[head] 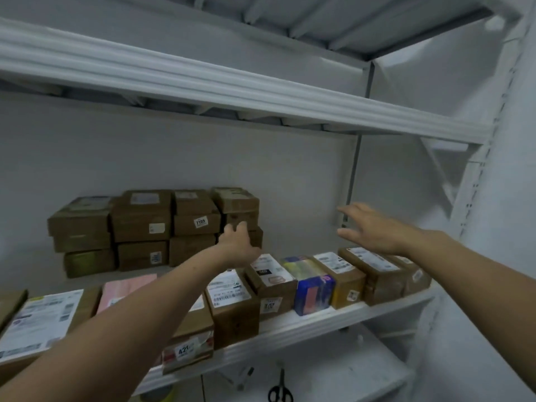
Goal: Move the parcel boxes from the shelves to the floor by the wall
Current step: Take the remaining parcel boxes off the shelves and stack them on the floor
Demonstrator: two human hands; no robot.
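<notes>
Brown parcel boxes are stacked in a block (153, 227) at the back of the white shelf (304, 326). A row of several parcels (313, 282) lines the shelf's front edge, among them a blue and yellow box (311, 285). My left hand (236, 242) reaches over the front row and touches the right end stack of brown boxes (237, 204); its fingers bend onto the stack's front. My right hand (374, 227) hovers in the air to the right of that stack, fingers spread, holding nothing.
A white shelf board (261, 91) runs overhead. Below the parcel shelf lies a white surface with black scissors (280, 391) and a marker (246, 375). A shelf upright (475, 198) and a white wall stand at the right. A large flat parcel (43, 320) sits front left.
</notes>
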